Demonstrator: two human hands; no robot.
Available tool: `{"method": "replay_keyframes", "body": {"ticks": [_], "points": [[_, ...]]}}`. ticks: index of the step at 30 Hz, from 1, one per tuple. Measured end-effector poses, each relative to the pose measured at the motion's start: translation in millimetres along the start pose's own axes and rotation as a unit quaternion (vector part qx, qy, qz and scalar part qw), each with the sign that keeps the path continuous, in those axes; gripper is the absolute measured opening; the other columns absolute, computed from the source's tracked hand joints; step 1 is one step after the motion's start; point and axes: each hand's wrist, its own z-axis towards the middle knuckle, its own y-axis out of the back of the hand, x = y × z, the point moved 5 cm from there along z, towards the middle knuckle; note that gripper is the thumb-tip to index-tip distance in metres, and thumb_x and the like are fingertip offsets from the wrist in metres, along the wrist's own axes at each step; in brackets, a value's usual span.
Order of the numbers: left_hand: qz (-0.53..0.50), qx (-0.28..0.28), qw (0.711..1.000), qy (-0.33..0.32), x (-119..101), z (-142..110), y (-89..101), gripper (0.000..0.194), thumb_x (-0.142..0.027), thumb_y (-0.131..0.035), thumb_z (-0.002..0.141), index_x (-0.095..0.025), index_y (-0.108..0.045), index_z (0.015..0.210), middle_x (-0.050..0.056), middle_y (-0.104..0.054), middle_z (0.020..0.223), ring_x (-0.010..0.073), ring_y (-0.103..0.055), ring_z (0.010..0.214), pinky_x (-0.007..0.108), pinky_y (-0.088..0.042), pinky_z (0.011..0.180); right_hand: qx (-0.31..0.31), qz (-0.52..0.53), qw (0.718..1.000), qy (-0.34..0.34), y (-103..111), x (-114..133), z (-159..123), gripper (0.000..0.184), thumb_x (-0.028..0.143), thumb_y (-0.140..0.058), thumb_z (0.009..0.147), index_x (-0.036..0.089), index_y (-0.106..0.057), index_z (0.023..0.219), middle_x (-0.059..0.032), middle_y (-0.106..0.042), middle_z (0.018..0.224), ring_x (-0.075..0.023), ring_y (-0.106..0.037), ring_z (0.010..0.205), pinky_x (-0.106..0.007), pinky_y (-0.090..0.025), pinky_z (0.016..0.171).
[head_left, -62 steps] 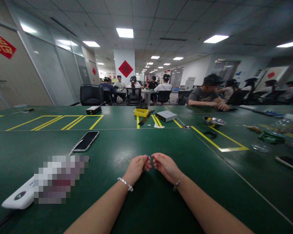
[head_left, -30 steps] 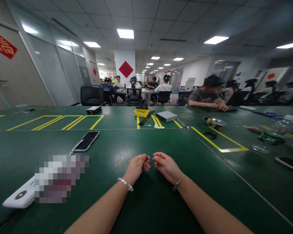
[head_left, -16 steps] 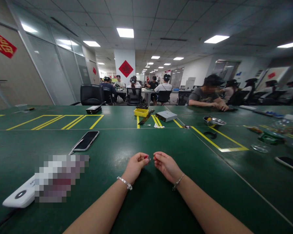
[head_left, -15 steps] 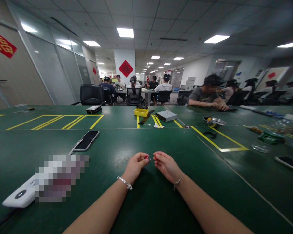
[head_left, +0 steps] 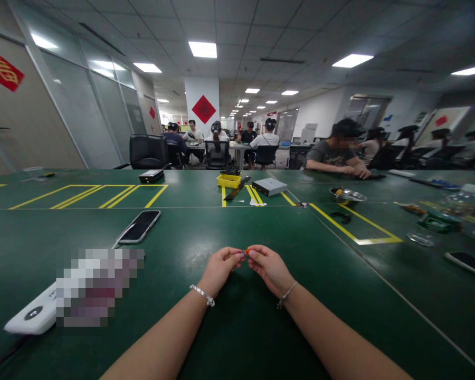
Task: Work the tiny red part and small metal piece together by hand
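Note:
Over the green table (head_left: 174, 243), my left hand (head_left: 220, 270) pinches a small silver piece (head_left: 243, 254) with a bit of red at its edge. Facing it, my right hand (head_left: 272, 270) has thumb and forefinger closed on a small orange-red piece (head_left: 248, 252). The two pieces meet or almost meet between my fingertips; I cannot tell whether they are joined. Both are mostly covered by fingers, too small to name.
A phone (head_left: 140, 227) with a cable and a white device (head_left: 30, 314) lie to the left. Farther off are a yellow bin (head_left: 228, 181), a grey box (head_left: 269, 186) and a metal bowl (head_left: 348, 196). A person (head_left: 334, 153) sits across on the right.
My right hand has shifted slightly left, bringing the orange-red piece up to the silver piece in my left hand. The gap between the fingertips has closed.

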Motion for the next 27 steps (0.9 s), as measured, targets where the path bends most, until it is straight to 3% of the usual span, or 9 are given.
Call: {"method": "replay_keyframes", "body": {"ticks": [11, 27], "points": [[0.036, -0.027, 0.999, -0.014, 0, 1, 1.6, 0.02, -0.029, -0.054, 0.067, -0.013, -0.056, 0.078, 0.005, -0.063, 0.07, 0.0106, -0.055, 0.059, 0.02, -0.039, 0.051, -0.047, -0.109, 0.992, 0.046, 0, -3, -2, 0.03, 0.036, -0.062, 0.061, 0.011, -0.064, 0.078, -0.0068, -0.063, 0.073, -0.0138, -0.056, 0.067, -0.029, -0.044, 0.067], [-0.041, -0.044, 0.998, 0.014, -1, -3, 1.9, 0.019, -0.027, -0.058, 0.065, -0.011, -0.059, 0.075, 0.002, -0.062, 0.064, 0.0076, -0.052, 0.053, 0.019, -0.039, 0.051, -0.041, -0.194, 0.975, 0.1, -8, 8, -10, 0.03, 0.037, -0.062, 0.058, 0.015, -0.067, 0.079, -0.0053, -0.066, 0.07, -0.0156, -0.055, 0.064, -0.031, -0.043, 0.064]]}}
